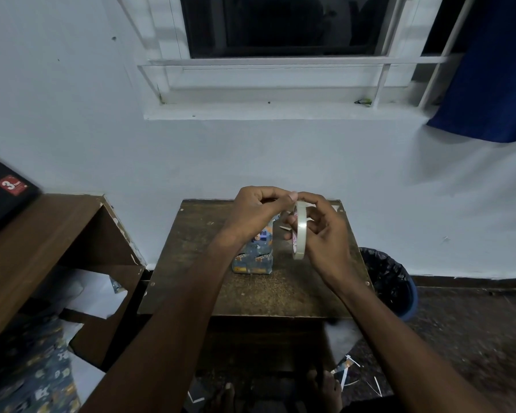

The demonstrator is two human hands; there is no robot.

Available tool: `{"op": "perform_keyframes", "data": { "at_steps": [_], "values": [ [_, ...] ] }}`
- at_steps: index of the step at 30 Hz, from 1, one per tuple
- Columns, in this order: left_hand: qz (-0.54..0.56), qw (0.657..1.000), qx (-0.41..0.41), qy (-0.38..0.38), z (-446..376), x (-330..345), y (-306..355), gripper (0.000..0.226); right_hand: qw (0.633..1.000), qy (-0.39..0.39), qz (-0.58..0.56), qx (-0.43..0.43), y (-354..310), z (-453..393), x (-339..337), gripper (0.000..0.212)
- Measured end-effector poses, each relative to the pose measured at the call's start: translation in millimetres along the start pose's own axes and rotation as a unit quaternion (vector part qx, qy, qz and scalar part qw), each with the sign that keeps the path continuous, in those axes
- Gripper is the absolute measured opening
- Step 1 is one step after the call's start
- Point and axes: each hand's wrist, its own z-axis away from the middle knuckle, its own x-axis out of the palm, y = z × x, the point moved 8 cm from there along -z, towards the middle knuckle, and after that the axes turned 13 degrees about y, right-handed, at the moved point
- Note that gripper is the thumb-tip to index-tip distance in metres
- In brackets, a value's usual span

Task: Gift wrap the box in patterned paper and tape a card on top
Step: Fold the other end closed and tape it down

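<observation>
A small box wrapped in blue patterned paper [254, 257] stands on the brown wooden table [280, 287], partly hidden behind my left wrist. Above it my right hand [325, 231] grips a roll of clear tape [300, 231], held upright. My left hand [256, 213] pinches at the top edge of the roll with thumb and fingertips. Both hands hover over the far middle of the table. A small white piece [285, 228] shows between the hands; I cannot tell what it is.
A wooden shelf unit [57, 248] stands at the left with a black box [3, 195] on top. Loose patterned paper [33, 374] lies on the floor at lower left. A blue bin with a black liner [390, 281] sits right of the table. Paper scraps [352, 374] litter the floor.
</observation>
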Motion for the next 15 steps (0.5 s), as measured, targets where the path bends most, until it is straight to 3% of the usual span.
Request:
{"op": "perform_keyframes", "data": {
  "at_steps": [10, 15],
  "values": [
    [0.057, 0.997, -0.024, 0.050, -4.7, -4.9, -1.5, 0.015, 1.000, 0.011, 0.007, -0.009, -2.8, 3.8, 3.1, 0.044],
    [0.061, 0.995, -0.037, 0.069, -6.3, -6.5, -4.5, 0.012, 0.999, 0.014, 0.043, -0.008, 2.2, -0.1, -0.9, 0.030]
  ]
}}
